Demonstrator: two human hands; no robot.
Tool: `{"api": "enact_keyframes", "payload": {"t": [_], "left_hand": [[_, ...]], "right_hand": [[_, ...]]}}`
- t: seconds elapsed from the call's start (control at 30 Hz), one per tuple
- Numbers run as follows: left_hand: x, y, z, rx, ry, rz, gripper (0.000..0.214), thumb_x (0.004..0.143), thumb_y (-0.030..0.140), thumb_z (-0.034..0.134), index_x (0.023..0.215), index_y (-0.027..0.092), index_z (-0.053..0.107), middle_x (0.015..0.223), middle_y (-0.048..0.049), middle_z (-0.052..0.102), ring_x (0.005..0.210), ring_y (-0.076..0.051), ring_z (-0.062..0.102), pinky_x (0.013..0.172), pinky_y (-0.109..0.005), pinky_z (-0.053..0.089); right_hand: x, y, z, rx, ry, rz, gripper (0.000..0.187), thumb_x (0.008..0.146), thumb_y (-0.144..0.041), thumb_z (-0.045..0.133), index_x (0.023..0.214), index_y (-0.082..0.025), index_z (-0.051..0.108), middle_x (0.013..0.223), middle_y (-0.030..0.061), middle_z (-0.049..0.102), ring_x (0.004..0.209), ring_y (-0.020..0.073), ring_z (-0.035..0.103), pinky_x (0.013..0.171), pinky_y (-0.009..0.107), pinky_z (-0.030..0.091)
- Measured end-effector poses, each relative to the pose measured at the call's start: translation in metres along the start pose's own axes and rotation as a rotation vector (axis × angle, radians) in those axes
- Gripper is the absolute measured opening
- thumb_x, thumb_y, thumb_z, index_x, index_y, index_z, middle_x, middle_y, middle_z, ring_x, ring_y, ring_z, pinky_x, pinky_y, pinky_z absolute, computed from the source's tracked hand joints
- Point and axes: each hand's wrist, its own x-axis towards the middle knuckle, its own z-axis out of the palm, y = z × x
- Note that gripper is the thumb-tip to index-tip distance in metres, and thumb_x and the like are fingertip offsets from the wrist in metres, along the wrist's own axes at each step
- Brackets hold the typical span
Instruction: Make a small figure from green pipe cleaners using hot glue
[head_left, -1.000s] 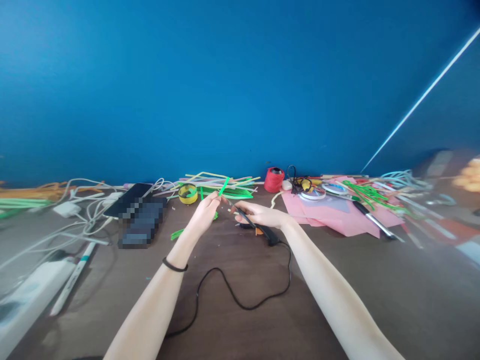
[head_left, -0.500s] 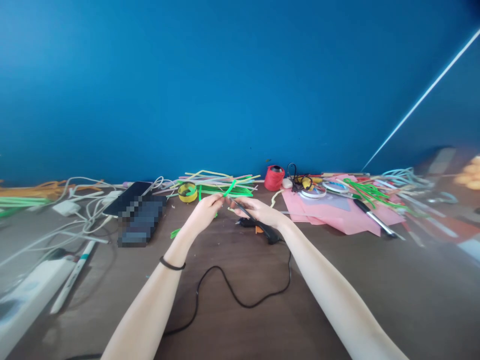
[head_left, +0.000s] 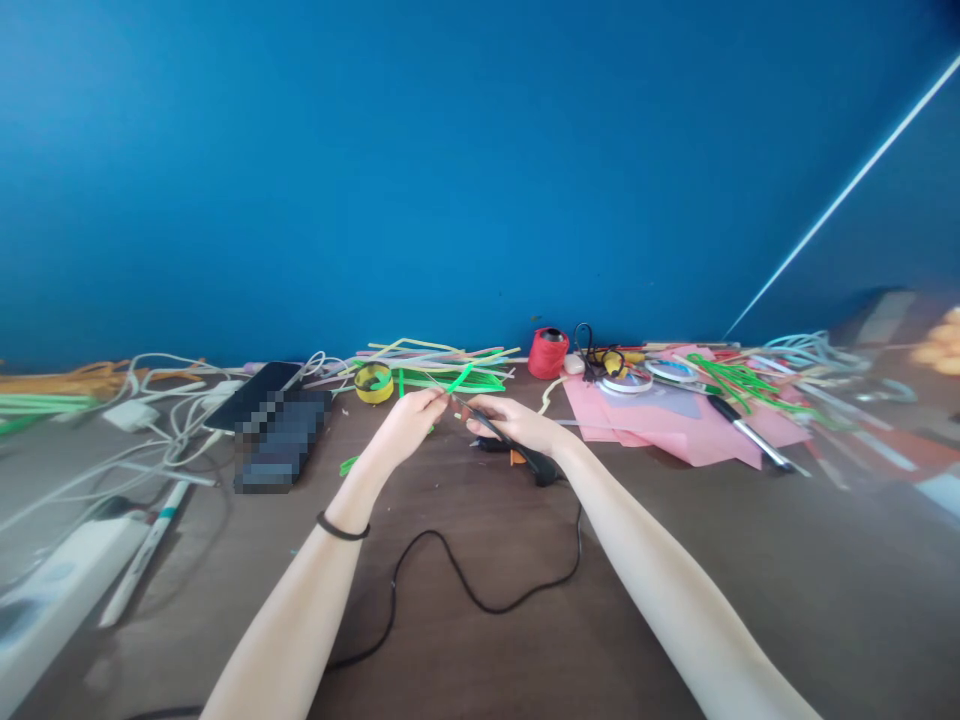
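Note:
My left hand [head_left: 409,425] pinches a green pipe cleaner [head_left: 460,379] that sticks up and to the right from its fingertips. My right hand [head_left: 517,424] is closed round a black glue gun [head_left: 517,455], whose tip points at the pipe cleaner just beside the left fingertips. The gun's black cord [head_left: 465,590] loops across the brown table [head_left: 480,640] toward me. A black band sits on my left wrist.
A heap of green and yellow pipe cleaners [head_left: 442,365] lies behind the hands, with a yellow tape roll [head_left: 374,383] and a red thread spool [head_left: 547,353]. Pink paper [head_left: 660,420] and a dark-handled tool [head_left: 746,432] lie to the right. A phone [head_left: 251,397], white cables [head_left: 161,420] and a power strip [head_left: 60,590] are on the left.
Both hands have drifted slightly farther from me. The green pipe cleaner has tilted more to the right, and the gun tip has closed in on it.

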Motion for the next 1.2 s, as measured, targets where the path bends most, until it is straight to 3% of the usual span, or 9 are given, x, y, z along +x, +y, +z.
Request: {"api": "enact_keyframes", "payload": {"t": [0.1, 0.27, 0.4, 0.53, 0.7, 0.97, 1.07, 1.2], "left_hand": [[0.0, 0.0, 0.0, -0.017, -0.03, 0.009, 0.033, 0.083, 0.038, 0.036, 0.075, 0.017, 0.059, 0.062, 0.0003, 0.056, 0.062, -0.015, 0.05, 0.063, -0.026, 0.039], [-0.002, -0.005, -0.003, -0.094, 0.009, 0.065, 0.03, 0.083, 0.037, 0.036, 0.08, 0.019, 0.059, 0.087, -0.0032, 0.062, 0.083, -0.016, 0.055, 0.077, -0.027, 0.04], [-0.002, -0.008, -0.004, 0.013, 0.02, 0.043, 0.034, 0.086, 0.04, 0.03, 0.075, 0.019, 0.055, 0.069, -0.0002, 0.058, 0.067, -0.015, 0.053, 0.067, -0.026, 0.039], [-0.003, -0.003, 0.004, 0.176, -0.068, 0.058, 0.032, 0.085, 0.042, 0.032, 0.074, 0.021, 0.054, 0.062, 0.0015, 0.054, 0.059, -0.014, 0.049, 0.06, -0.025, 0.036], [-0.004, 0.003, 0.012, 0.289, -0.118, 0.127, 0.032, 0.086, 0.043, 0.032, 0.072, 0.022, 0.052, 0.058, 0.0015, 0.052, 0.056, -0.015, 0.048, 0.056, -0.025, 0.033], [-0.004, -0.003, -0.004, 0.232, -0.048, 0.082, 0.03, 0.085, 0.037, 0.033, 0.078, 0.02, 0.057, 0.069, -0.0008, 0.059, 0.064, -0.015, 0.053, 0.063, -0.024, 0.038], [-0.004, -0.005, -0.006, 0.2, 0.027, 0.072, 0.03, 0.086, 0.034, 0.031, 0.079, 0.019, 0.057, 0.071, -0.0005, 0.058, 0.063, -0.014, 0.05, 0.062, -0.023, 0.037], [-0.004, -0.004, -0.005, 0.133, 0.071, 0.055, 0.031, 0.087, 0.034, 0.028, 0.084, 0.019, 0.055, 0.068, 0.0014, 0.052, 0.057, -0.012, 0.045, 0.056, -0.022, 0.036]], "right_hand": [[-0.001, -0.001, -0.001, 0.018, 0.009, -0.052, 0.027, 0.075, -0.042, 0.059, 0.082, -0.017, 0.053, 0.079, -0.0002, 0.049, 0.071, 0.0109, 0.047, 0.067, 0.025, 0.04], [-0.008, -0.009, -0.01, 0.051, 0.109, -0.066, 0.03, 0.078, -0.045, 0.056, 0.087, -0.017, 0.053, 0.069, -0.0027, 0.044, 0.057, 0.0072, 0.041, 0.054, 0.021, 0.034], [-0.007, -0.004, -0.013, 0.094, 0.241, -0.053, 0.03, 0.075, -0.046, 0.059, 0.083, -0.018, 0.051, 0.062, -0.0053, 0.043, 0.052, 0.0063, 0.04, 0.049, 0.02, 0.032], [0.003, 0.007, -0.007, 0.098, 0.46, -0.036, 0.03, 0.073, -0.045, 0.061, 0.078, -0.019, 0.047, 0.052, -0.0065, 0.046, 0.046, 0.0086, 0.047, 0.046, 0.021, 0.035], [0.006, 0.008, -0.001, 0.174, 0.478, -0.031, 0.03, 0.071, -0.044, 0.061, 0.077, -0.019, 0.047, 0.048, -0.0052, 0.052, 0.039, 0.0111, 0.051, 0.04, 0.022, 0.034], [-0.006, 0.004, -0.029, 0.217, 0.712, -0.153, 0.024, 0.073, -0.039, 0.059, 0.076, -0.018, 0.048, 0.047, -0.0055, 0.052, 0.042, 0.0091, 0.05, 0.041, 0.019, 0.031], [-0.009, 0.006, -0.035, 0.233, 0.63, -0.157, 0.027, 0.075, -0.043, 0.057, 0.08, -0.018, 0.048, 0.051, -0.0052, 0.052, 0.045, 0.0092, 0.051, 0.043, 0.02, 0.034], [-0.011, 0.008, -0.032, 0.165, 0.347, -0.059, 0.032, 0.078, -0.05, 0.052, 0.081, -0.018, 0.046, 0.058, -0.0039, 0.052, 0.051, 0.0102, 0.053, 0.047, 0.021, 0.038]]}}
